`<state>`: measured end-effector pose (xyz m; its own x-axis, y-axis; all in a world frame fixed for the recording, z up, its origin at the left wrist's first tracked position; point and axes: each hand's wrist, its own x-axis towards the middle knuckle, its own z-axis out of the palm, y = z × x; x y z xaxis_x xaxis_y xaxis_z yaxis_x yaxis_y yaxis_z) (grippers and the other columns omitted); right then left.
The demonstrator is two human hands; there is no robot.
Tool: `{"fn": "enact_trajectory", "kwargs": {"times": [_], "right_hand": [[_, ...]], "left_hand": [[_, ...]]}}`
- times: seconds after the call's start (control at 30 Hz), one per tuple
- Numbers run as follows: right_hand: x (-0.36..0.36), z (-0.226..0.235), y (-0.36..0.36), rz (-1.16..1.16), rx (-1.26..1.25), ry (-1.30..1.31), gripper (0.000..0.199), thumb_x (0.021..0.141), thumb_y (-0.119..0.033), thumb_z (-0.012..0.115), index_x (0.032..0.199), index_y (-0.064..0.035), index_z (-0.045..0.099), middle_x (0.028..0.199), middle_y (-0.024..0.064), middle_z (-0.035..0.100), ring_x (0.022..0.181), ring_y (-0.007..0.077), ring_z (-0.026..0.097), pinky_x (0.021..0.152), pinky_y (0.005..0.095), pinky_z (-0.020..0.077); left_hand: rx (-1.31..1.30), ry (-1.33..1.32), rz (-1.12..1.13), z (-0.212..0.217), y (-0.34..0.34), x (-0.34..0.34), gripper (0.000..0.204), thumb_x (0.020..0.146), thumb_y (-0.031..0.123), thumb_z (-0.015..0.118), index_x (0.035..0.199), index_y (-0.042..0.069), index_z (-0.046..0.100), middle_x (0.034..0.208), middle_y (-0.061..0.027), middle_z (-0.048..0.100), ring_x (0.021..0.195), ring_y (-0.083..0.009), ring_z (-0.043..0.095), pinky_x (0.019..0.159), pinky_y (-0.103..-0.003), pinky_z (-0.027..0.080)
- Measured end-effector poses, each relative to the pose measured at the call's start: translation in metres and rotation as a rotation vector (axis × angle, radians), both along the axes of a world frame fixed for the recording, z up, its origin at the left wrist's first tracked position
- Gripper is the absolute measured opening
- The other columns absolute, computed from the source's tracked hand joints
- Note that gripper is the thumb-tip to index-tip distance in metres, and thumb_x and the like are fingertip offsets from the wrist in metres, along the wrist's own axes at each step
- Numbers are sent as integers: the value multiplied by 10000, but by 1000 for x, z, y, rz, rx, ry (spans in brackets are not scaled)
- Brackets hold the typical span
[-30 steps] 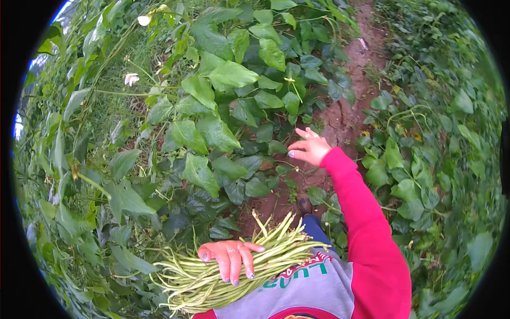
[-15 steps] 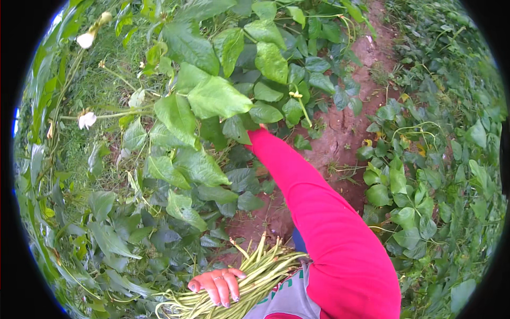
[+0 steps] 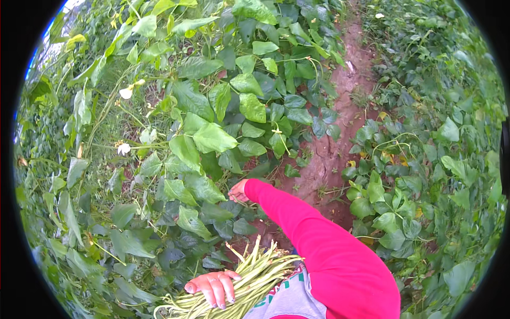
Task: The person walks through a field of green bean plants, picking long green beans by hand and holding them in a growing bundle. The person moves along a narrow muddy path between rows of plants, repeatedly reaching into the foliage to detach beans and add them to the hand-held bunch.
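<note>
A thick bundle of pale green yardlong beans (image 3: 260,268) lies across my front at the bottom of the view. Over its left part my left hand (image 3: 215,287) is wrapped, with a ring on one finger, pressing the beans against me. My right hand (image 3: 238,192), at the end of a bright pink sleeve (image 3: 308,223), is beside the broad leaves of a bean plant (image 3: 186,151). Its fingers are curled together; whatever they hold is too small and partly hidden to make out. A thin young pod (image 3: 281,139) with a pale tip hangs among leaves farther out.
Dense bean foliage (image 3: 127,218) fills the left side, with white flowers (image 3: 124,148) on long stalks. A reddish soil path (image 3: 345,95) runs away from me between the rows. Another leafy row (image 3: 393,212) grows along the right.
My right hand has drawn back toward me and out from under the leaves, so it now shows. The view has shifted a little; my left hand stays on the beans.
</note>
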<state>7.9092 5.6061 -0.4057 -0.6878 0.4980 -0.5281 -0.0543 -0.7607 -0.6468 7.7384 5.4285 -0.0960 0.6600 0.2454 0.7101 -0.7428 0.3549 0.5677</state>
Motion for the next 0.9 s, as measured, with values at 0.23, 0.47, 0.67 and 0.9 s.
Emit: {"fn": "enact_trajectory", "kwargs": {"times": [0.23, 0.47, 0.67, 0.9], "right_hand": [[-15, 20, 4, 27, 32, -84, 245, 913, -230, 665, 1142, -142, 656, 976, -3, 715, 772, 112, 655, 608, 306, 504], [-13, 8, -3, -118, 8, -59, 372, 872, -167, 708, 1221, -83, 609, 1026, 46, 734, 776, 129, 654, 696, 323, 531], [-13, 20, -11, -144, 202, -273, 333, 842, -180, 699, 1153, -72, 649, 863, 36, 739, 704, 134, 650, 636, 307, 519], [-21, 39, -27, -29, 930, -449, 191, 806, -257, 660, 895, -112, 746, 796, 59, 723, 669, 211, 663, 646, 382, 531]], "left_hand": [[22, 43, -18, 22, 16, -11, 570, 990, 450, 272, 920, 62, 683, 986, -114, 718, 960, -332, 637, 1129, -596, 164], [21, 90, -16, 27, 30, -31, 555, 988, 419, 268, 842, 82, 684, 951, -97, 721, 958, -321, 630, 1108, -570, 197], [10, 99, -9, 29, 35, -40, 553, 984, 409, 272, 850, 72, 689, 951, -108, 722, 951, -318, 630, 1107, -570, 200], [-8, 121, -48, 31, 35, -44, 606, 1004, 415, 262, 833, 35, 701, 956, -147, 730, 934, -323, 642, 1110, -571, 200]]}}
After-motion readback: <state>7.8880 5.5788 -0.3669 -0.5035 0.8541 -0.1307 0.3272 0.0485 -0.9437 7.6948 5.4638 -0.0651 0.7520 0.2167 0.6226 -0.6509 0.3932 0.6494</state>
